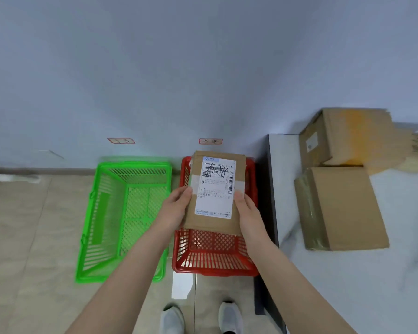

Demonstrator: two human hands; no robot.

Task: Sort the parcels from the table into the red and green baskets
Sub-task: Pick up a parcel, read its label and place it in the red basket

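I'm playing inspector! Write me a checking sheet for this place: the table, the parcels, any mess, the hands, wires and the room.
Surface: white marbled table on the right; tiled floor under the baskets.
Job's things: labelled parcel held above the red basket; green basket on its left, no parcel in it; near parcel and far parcel lie on the table.
Clutter: nothing seen.
Grippers: left hand and right hand grip the labelled parcel's sides.
Cables: nothing seen.
Surroundings: pale wall with paper tags above the baskets; grey shoes below.
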